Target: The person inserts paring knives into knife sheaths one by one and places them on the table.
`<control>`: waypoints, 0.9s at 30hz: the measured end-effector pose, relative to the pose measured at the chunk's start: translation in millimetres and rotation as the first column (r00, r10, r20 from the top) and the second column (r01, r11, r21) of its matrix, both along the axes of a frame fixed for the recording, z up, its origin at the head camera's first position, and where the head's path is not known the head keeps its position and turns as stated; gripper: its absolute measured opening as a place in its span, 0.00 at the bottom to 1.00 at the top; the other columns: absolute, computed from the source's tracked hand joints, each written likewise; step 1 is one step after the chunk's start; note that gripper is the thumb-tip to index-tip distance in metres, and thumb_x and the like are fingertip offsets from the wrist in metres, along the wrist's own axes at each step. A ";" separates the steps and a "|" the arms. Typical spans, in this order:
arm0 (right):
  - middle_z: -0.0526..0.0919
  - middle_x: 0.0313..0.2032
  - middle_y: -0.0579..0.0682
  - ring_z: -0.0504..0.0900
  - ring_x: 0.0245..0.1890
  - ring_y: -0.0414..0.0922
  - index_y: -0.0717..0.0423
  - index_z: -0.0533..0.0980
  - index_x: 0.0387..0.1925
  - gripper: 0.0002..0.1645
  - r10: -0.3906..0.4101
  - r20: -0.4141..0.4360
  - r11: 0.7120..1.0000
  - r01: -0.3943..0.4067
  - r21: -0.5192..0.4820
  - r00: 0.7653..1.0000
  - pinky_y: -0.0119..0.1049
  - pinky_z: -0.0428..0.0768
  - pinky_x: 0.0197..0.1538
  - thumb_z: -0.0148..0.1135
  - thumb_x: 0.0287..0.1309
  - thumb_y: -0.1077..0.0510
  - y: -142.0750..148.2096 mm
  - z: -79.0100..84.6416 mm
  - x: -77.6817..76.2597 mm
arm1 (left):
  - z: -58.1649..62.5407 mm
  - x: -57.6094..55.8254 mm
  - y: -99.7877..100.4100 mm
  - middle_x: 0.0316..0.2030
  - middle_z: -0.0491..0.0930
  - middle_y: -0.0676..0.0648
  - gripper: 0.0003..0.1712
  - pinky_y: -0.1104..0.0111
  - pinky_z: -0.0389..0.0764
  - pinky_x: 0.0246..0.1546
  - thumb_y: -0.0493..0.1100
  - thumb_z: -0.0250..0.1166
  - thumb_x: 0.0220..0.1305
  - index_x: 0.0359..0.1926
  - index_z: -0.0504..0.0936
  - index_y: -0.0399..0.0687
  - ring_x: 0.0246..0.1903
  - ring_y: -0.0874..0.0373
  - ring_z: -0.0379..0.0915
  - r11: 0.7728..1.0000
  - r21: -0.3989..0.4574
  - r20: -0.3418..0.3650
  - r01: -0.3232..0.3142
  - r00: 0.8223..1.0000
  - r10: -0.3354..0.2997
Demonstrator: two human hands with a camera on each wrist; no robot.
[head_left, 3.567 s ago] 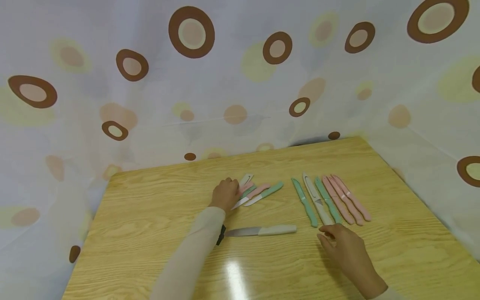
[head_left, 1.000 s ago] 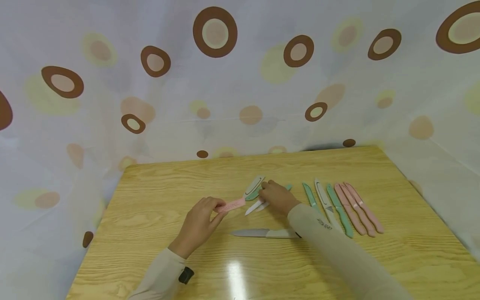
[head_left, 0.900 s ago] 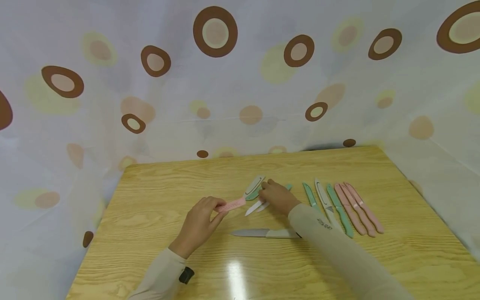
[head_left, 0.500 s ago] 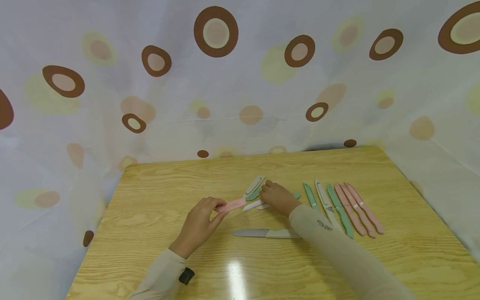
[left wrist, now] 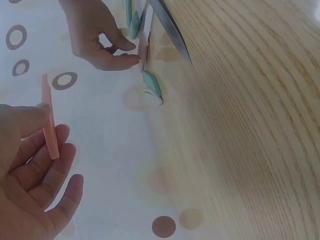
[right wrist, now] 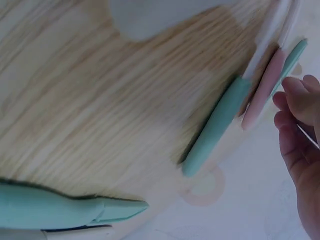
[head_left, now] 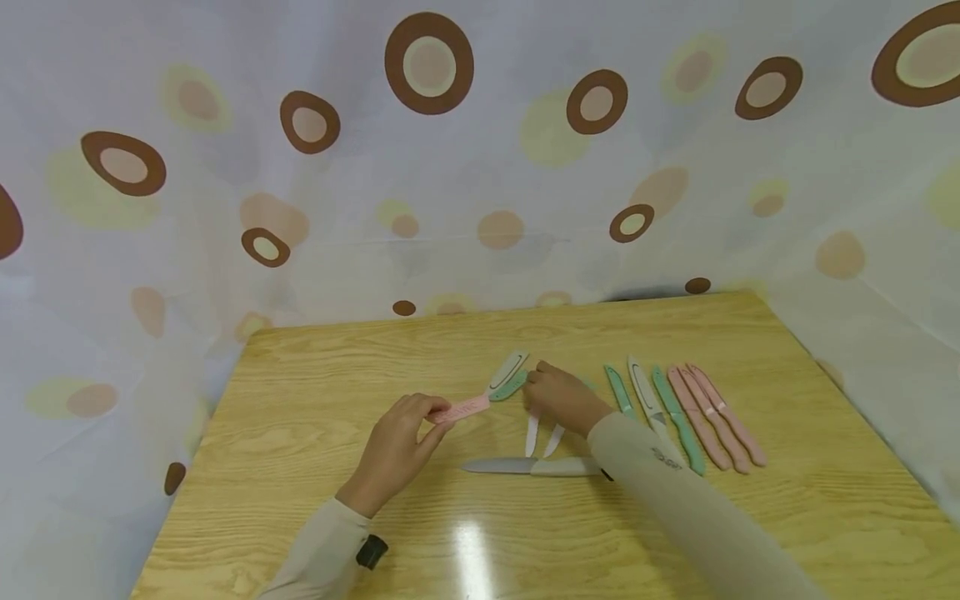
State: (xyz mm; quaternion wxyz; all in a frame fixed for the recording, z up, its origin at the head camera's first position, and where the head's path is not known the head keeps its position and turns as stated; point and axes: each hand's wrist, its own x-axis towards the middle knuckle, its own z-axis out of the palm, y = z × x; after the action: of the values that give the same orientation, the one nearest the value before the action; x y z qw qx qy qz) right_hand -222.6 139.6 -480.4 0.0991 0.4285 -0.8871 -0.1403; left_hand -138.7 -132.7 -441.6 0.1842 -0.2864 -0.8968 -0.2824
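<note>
My left hand (head_left: 401, 446) pinches a pink blade sheath (head_left: 461, 409), held between thumb and fingers above the table. My right hand (head_left: 562, 396) is over two small knives with white blades. One has a pink handle (right wrist: 265, 90), the other a green handle (right wrist: 217, 127). Its curled fingertips are right beside the pink handle; both handles show uncovered in the right wrist view, and whether the fingers touch is hard to tell. A white sheath (head_left: 508, 371) and a green sheath (head_left: 510, 386) lie to the left of that hand.
An uncovered large knife with a white handle (head_left: 562, 467) lies crosswise nearer me, its blade pointing left. At right is a row of sheathed knives: green (head_left: 618, 388), white (head_left: 642, 385), another green (head_left: 678, 417) and three pink (head_left: 720, 417). A patterned cloth (head_left: 480, 167) hangs behind the table.
The two small knives have turned, their blades swinging from pointing left to pointing toward me. Earlier, the left hand took the pink sheath from the pile and the right hand moved left from the row.
</note>
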 end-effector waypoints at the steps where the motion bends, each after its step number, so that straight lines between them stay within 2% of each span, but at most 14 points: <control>1: 0.79 0.36 0.43 0.72 0.36 0.41 0.50 0.80 0.35 0.12 0.021 -0.010 1.000 -0.021 0.005 1.000 0.27 0.73 0.43 0.69 0.45 0.59 1.5 -0.1 0.1 | 0.0 0.1 -0.2 0.37 0.78 0.53 0.12 0.69 0.76 0.36 0.39 0.67 0.56 0.42 0.79 0.44 0.36 0.63 0.71 1.000 0.002 0.001 -0.002 1.000 0.002; 4: 0.78 0.37 0.41 0.71 0.36 0.40 0.47 0.80 0.37 0.10 0.056 0.003 0.998 -0.056 -0.002 0.998 0.26 0.72 0.43 0.66 0.50 0.56 5.8 -0.6 -0.3 | -0.3 0.1 -0.4 0.37 0.78 0.53 0.12 0.69 0.76 0.36 0.40 0.67 0.57 0.42 0.79 0.44 0.37 0.63 0.71 1.000 0.003 0.006 -0.005 1.000 0.005; 7: 0.78 0.37 0.40 0.70 0.36 0.40 0.46 0.80 0.38 0.09 0.065 0.050 0.997 -0.063 -0.040 0.997 0.25 0.72 0.44 0.64 0.52 0.54 9.4 -1.7 -0.9 | -1.7 -0.2 -0.2 0.37 0.78 0.53 0.11 0.70 0.76 0.36 0.41 0.66 0.58 0.42 0.79 0.44 0.37 0.63 0.71 1.000 -0.004 0.012 -0.002 1.000 0.002; 10: 0.77 0.37 0.41 0.69 0.35 0.39 0.47 0.79 0.35 0.07 0.078 0.082 0.993 -0.070 -0.098 0.994 0.24 0.72 0.43 0.64 0.51 0.57 12.3 -4.5 -1.2 | -3.1 -0.3 0.1 0.37 0.78 0.53 0.11 0.70 0.76 0.36 0.41 0.66 0.58 0.42 0.79 0.44 0.37 0.63 0.70 1.000 -0.012 0.014 -0.001 1.000 0.001; 12: 0.77 0.36 0.41 0.69 0.34 0.39 0.48 0.78 0.34 0.07 0.096 0.073 0.989 -0.086 -0.121 0.993 0.24 0.72 0.41 0.65 0.50 0.58 13.3 -6.9 -1.6 | -3.8 -0.2 0.3 0.37 0.78 0.53 0.11 0.70 0.76 0.36 0.41 0.66 0.58 0.42 0.79 0.45 0.37 0.63 0.70 1.000 -0.015 0.015 -0.004 1.000 0.004; 16: 0.77 0.36 0.43 0.70 0.34 0.40 0.50 0.79 0.34 0.09 0.098 0.029 0.990 -0.095 -0.102 0.995 0.26 0.73 0.40 0.66 0.49 0.59 14.7 -9.7 -1.4 | -3.8 -0.6 0.9 0.37 0.78 0.54 0.11 0.70 0.76 0.37 0.42 0.65 0.58 0.43 0.79 0.45 0.37 0.63 0.70 1.000 -0.027 0.019 -0.009 1.000 0.010; 18: 0.77 0.36 0.44 0.71 0.34 0.41 0.52 0.79 0.36 0.09 0.083 0.031 0.992 -0.080 -0.102 0.996 0.27 0.74 0.40 0.66 0.50 0.59 14.8 -10.4 -0.1 | -4.0 -0.9 1.1 0.37 0.78 0.54 0.12 0.70 0.76 0.37 0.43 0.65 0.58 0.43 0.79 0.45 0.37 0.64 0.70 1.000 -0.028 0.018 -0.011 1.000 0.011; 22: 0.76 0.35 0.46 0.72 0.36 0.43 0.55 0.77 0.36 0.09 0.050 0.089 0.982 -0.032 -0.188 0.995 0.29 0.75 0.42 0.66 0.50 0.60 15.3 -11.9 4.7 | -4.6 -1.5 1.4 0.38 0.78 0.54 0.12 0.70 0.76 0.37 0.42 0.66 0.57 0.42 0.79 0.45 0.37 0.63 0.70 1.000 -0.021 0.017 -0.014 1.000 0.014; 24: 0.76 0.37 0.48 0.73 0.39 0.44 0.56 0.76 0.38 0.11 0.041 0.119 0.969 -0.010 -0.248 0.992 0.31 0.75 0.45 0.66 0.50 0.62 16.5 -11.5 8.7 | -4.7 -1.3 1.3 0.38 0.78 0.54 0.12 0.70 0.76 0.38 0.42 0.67 0.57 0.43 0.79 0.45 0.38 0.63 0.70 1.000 -0.016 0.020 -0.011 1.000 0.012; 27: 0.76 0.41 0.50 0.74 0.42 0.45 0.58 0.74 0.42 0.16 0.015 0.116 0.943 0.025 -0.332 0.993 0.33 0.74 0.49 0.66 0.50 0.65 17.5 -4.5 16.0 | -4.6 -1.2 1.1 0.38 0.78 0.54 0.13 0.70 0.76 0.38 0.40 0.67 0.56 0.43 0.79 0.44 0.38 0.63 0.70 1.000 -0.014 0.011 -0.008 1.000 0.008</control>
State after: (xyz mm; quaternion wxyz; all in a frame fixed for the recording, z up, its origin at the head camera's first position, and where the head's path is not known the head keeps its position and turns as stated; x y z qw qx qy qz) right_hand -206.6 157.1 -485.0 0.1175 0.4107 -0.9034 0.0366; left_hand -139.9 -131.6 -446.1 0.1782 -0.2826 -0.9008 -0.2772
